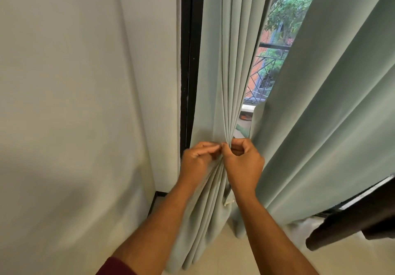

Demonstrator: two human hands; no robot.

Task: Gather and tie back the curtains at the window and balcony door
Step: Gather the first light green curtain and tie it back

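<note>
A pale green curtain [224, 61] hangs beside the black door frame [190, 61], its folds pulled into a tight waist at hand height. My right hand [243, 163] grips the bunched folds at that waist, fingers curled round them. My left hand [198, 157] is blurred and pinches something at the same spot, fingertips meeting my right thumb. A short pale cord end [228, 202] hangs from the bundle below my right wrist. A second green curtain [331, 103] hangs loose to the right. What runs round the back of the bundle is hidden.
A plain white wall [85, 82] fills the left. Between the curtains I see a balcony railing [265, 65] and greenery outside. A dark object [359, 217] juts in at the lower right above the pale tiled floor [245, 259].
</note>
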